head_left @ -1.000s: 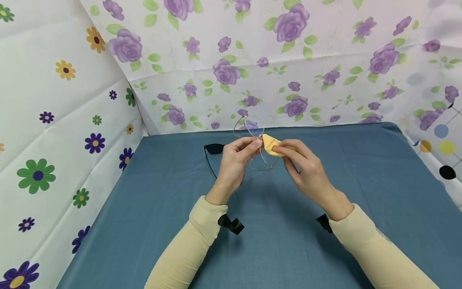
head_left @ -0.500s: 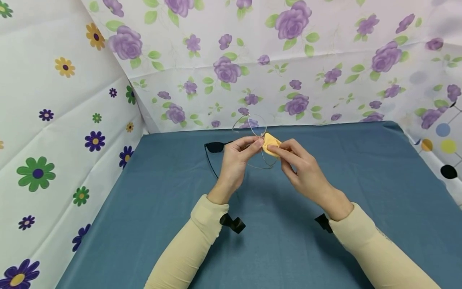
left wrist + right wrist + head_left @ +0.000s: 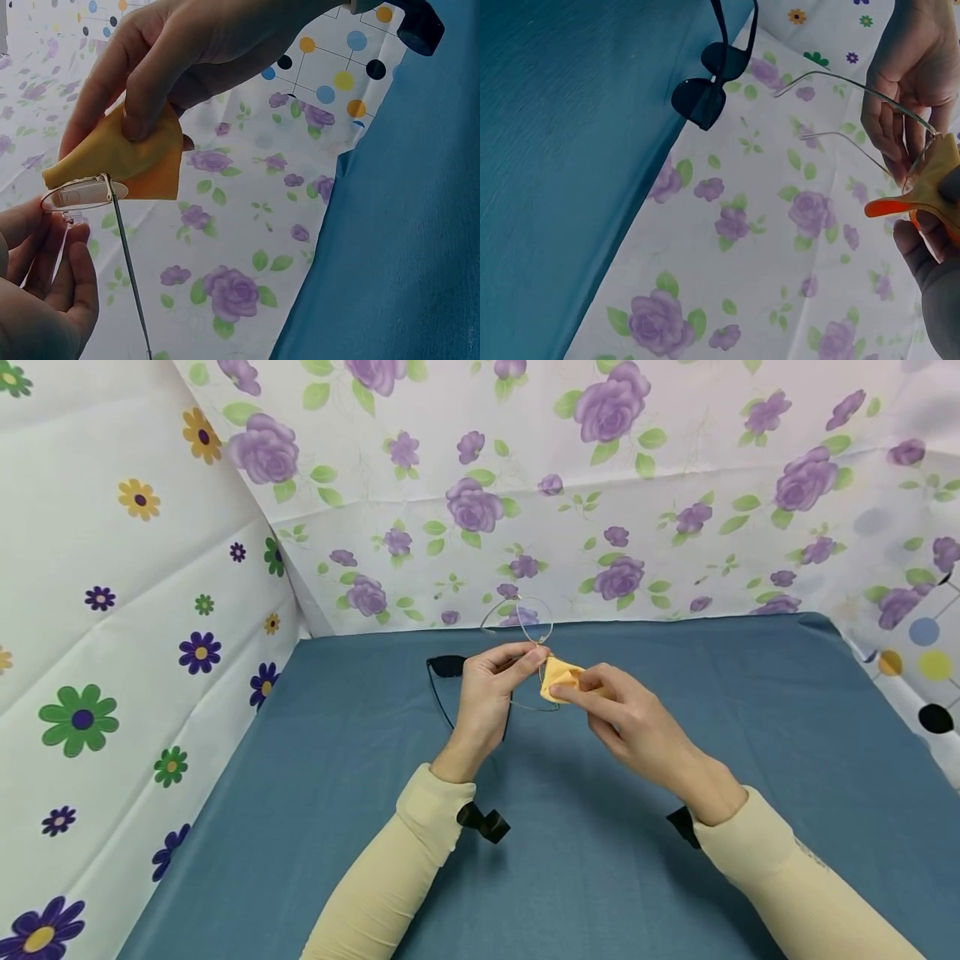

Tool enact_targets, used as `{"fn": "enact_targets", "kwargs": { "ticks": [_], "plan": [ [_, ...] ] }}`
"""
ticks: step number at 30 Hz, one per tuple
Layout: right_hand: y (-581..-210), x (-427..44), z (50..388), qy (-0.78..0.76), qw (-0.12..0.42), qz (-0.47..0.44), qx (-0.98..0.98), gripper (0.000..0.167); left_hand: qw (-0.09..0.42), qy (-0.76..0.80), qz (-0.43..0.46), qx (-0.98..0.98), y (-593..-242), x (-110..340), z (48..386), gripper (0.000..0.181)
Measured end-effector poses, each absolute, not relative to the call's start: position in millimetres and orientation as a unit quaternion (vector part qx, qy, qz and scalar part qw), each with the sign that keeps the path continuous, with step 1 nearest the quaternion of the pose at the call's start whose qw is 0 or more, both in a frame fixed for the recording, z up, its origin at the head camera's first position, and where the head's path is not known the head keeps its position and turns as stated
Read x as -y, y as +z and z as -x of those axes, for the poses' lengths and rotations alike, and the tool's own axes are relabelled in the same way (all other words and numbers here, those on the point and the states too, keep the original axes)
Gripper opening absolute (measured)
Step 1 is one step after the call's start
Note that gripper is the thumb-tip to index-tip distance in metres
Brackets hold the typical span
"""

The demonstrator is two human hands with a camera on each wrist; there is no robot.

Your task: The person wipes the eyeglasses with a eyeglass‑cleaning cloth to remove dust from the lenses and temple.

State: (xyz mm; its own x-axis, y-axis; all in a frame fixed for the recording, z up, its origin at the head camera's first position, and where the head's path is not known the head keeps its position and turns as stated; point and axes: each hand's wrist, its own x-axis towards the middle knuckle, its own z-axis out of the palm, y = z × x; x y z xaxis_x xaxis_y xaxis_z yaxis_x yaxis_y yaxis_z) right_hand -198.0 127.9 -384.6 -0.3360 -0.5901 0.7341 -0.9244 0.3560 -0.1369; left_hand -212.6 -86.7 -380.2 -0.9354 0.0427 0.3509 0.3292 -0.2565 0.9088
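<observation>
Thin wire-framed glasses [image 3: 535, 618] are held up above the table, one round clear lens pointing upward. My left hand [image 3: 495, 689] pinches them near the bridge between thumb and fingers. A yellow cloth [image 3: 561, 679] is pinched in my right hand [image 3: 637, 718] and covers most of the lower lens. In the left wrist view, the cloth [image 3: 150, 161] lies against a lens rim of the glasses [image 3: 82, 193], and a temple arm hangs down. The right wrist view shows both temples extending away from my hands.
Black sunglasses [image 3: 448, 667] with unfolded temples lie on the blue tablecloth [image 3: 360, 827], partly behind my left hand. A white sheet with purple flowers [image 3: 420, 568] hangs behind the table, and another flowered sheet [image 3: 142, 610] is on the left.
My right hand has shifted the cloth down along the lower lens, after a slight move toward the bridge. My left hand keeps its hold on the glasses, nearly still.
</observation>
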Motion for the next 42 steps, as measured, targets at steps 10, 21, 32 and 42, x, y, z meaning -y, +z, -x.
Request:
{"fn": "enact_targets", "kwargs": {
  "ticks": [10, 21, 32, 42],
  "plan": [
    [-389, -137, 198, 0.330, 0.247, -0.483, 0.772, 0.058, 0.092, -0.778, 0.156, 0.602, -378, 87, 212, 0.024],
    [-377, -152, 198, 0.564, 0.092, -0.256, 0.780, 0.032, 0.083, -0.794, 0.162, 0.580, -379, 87, 214, 0.017],
    [-368, -119, 202, 0.420, 0.334, -0.260, 0.803, 0.037, 0.072, -0.793, 0.154, 0.585, -379, 88, 211, 0.014],
    [-386, -110, 195, 0.358, 0.310, -0.349, 0.809, 0.045, 0.094, -0.798, 0.144, 0.577, -380, 88, 212, 0.014]
  ]
}}
